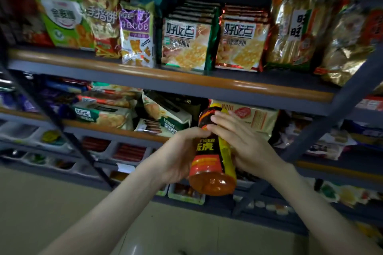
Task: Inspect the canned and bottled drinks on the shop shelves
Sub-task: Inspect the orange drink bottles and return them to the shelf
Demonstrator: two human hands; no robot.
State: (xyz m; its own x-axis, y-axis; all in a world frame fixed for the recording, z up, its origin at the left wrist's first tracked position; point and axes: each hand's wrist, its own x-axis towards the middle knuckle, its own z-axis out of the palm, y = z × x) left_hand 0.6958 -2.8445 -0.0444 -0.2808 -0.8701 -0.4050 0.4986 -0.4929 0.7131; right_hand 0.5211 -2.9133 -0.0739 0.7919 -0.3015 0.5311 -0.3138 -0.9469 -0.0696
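Observation:
I hold a bottled drink (pixel 209 157) in front of the shelves, its base toward me and its yellow cap tilted up and away. It has an orange liquid and a black, red and yellow label reading "TIGER". My left hand (pixel 182 151) grips the bottle's left side with its fingers curled round the middle. My right hand (pixel 242 143) holds the right side, fingers laid over the label near the neck. No other drinks show clearly on the shelves.
The top shelf (pixel 186 77) carries biscuit and cracker bags. The shelf below (pixel 116 128) holds more biscuit packs, right behind the bottle. Lower tiers hold trays of small snacks. A grey diagonal shelf post (pixel 323 130) stands at the right. Beige floor lies below.

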